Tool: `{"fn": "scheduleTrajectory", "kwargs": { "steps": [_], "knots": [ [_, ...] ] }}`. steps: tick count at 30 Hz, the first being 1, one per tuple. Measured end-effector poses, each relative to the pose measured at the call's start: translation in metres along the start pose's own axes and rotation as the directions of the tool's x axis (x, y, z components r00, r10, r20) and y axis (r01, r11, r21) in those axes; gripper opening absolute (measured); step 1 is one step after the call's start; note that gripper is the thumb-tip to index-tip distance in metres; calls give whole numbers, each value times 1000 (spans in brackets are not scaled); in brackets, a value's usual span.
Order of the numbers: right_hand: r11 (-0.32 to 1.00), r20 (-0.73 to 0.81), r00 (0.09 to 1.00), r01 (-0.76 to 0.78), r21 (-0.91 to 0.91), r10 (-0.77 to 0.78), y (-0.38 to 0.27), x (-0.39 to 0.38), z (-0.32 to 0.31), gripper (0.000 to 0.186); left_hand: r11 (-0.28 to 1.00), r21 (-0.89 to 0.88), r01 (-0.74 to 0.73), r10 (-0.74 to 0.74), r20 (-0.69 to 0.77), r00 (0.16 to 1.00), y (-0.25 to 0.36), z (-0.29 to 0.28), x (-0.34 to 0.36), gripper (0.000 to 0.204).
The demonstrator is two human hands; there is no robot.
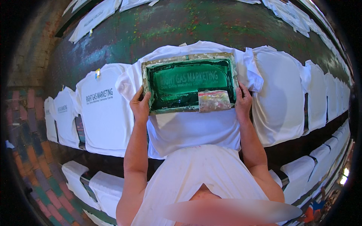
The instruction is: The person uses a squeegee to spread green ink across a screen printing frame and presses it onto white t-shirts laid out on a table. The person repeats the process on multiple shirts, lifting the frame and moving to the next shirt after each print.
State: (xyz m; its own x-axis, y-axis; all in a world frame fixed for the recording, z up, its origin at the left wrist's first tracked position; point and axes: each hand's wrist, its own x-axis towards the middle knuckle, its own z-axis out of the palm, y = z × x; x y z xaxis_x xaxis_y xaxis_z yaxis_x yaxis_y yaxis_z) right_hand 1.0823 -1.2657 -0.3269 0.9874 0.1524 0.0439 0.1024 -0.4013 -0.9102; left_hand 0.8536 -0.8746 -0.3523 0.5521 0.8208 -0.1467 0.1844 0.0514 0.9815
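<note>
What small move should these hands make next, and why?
Probably square up the frame over the shirt: it looks slightly askew, the left hand and right hand hold its opposite sides, and the block inside is untouched.

White sleeveless top (loose, creased); bare arms, bare fingers.

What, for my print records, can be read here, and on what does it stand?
Wording isn't copied here:
Green rectangular framed screen: pale lettering, large above small.
White fabric shirt left of it: dark lettering, same layout.
Other printed white shirts, farther left and beyond: too small or blurred.
</note>
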Motion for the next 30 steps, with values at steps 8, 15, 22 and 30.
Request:
{"fn": "scheduleTrajectory", "kwargs": {
  "steps": [8, 15, 22, 30],
  "knots": [
    [997, -25, 999, -25, -73, 23, 2, 1, -1, 38, 999, -42, -9, 10, 17, 1000, -1, 2, -3, 54],
    [1000, -7, 1000, -27, 4, 27, 1, 1, 0, 39, 1000, 5, 7, -7, 4, 1000, 10, 2, -3, 52],
    [1000, -20, 1000, -4, 24, 5, 6, 0, 2, 37, 999, -52, -8, 9, 11, 1000, 0, 2, 1, 53],
    [999, -21, 1000, -3, 53, 4, 8, 2, 4, 35, 999, -43, 4, -2, 38, 999, 3, 0, 2, 52]
  ]
}}
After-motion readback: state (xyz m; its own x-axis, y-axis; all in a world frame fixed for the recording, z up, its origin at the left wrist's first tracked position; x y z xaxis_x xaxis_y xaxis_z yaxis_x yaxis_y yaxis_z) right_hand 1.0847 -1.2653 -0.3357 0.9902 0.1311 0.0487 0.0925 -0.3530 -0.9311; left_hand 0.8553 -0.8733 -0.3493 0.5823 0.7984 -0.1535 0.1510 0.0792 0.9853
